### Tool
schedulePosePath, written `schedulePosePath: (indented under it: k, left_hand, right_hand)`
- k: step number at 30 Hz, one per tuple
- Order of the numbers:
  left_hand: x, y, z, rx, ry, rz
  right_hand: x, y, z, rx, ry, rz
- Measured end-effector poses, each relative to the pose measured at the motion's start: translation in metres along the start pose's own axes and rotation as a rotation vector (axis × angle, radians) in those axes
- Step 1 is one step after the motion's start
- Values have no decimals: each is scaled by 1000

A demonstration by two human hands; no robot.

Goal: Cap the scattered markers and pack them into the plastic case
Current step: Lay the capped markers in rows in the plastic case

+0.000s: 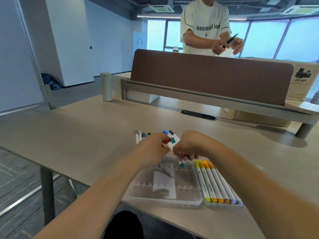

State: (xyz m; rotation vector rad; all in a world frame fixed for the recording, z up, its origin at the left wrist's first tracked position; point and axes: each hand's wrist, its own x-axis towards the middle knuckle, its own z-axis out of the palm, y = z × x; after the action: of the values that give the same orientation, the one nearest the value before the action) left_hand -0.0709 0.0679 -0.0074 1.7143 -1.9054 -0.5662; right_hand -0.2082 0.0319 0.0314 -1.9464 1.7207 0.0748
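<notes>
A clear plastic case (165, 199) lies open near the table's front edge, with several capped yellow and orange markers (212, 181) lined up in its right side. Above the case, my right hand (189, 145) grips a white marker with a teal cap (181, 163) at its lower end. My left hand (155, 147) pinches the teal cap (173, 140) at that marker's upper end. More loose markers (143, 136) lie on the table just beyond my hands, partly hidden by them.
A pale cylindrical bottle (106, 86) stands at the table's far left. A brown divider panel (210, 75) runs across the back, with a person standing behind it holding a dark pen. A dark cable slot (198, 115) sits in the table.
</notes>
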Motion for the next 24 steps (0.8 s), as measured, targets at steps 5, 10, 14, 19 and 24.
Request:
schedulePosePath:
  k: [5,10,14,19,24]
  left_hand:
    - [-15,18,25,67,-133,67]
    - [-27,29,36,206,-219,146]
    - [-36,33,40,259,-283,164]
    - [-35,29,41,246,-345,229]
    - [-33,31,41,228,-374,165]
  right_hand:
    - [-37,30,4,57,-77,10]
    - [-50,46,11,33,-169,47]
    - [-52,56,13,-17,-124,28]
    - [-47,64,13,6,-80,-11]
    - [-48,62,15,-89,-81,-26]
